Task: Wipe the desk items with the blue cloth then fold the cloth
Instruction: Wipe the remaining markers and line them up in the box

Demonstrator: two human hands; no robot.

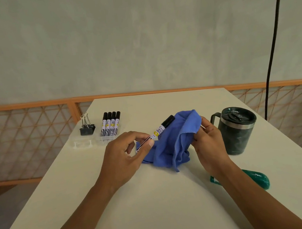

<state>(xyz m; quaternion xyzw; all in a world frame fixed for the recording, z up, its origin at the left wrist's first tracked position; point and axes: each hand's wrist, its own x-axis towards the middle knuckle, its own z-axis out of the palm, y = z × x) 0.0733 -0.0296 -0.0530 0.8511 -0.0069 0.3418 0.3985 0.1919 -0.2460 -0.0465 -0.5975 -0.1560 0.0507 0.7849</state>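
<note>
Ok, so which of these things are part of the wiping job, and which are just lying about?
Job: blue cloth in the right hand, marker in the left hand, four other markers, binder clips, mug, green object.
Lying about: black cable, orange railing.

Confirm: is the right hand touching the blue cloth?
Touching. The head view shows the right hand pinching the blue cloth at its upper edge, fingers curled round the fabric.

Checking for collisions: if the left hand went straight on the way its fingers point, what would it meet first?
Probably the blue cloth, held up by the right hand just beyond the left hand and its marker. The marker overlaps the cloth in view; depth leaves contact unclear.
</note>
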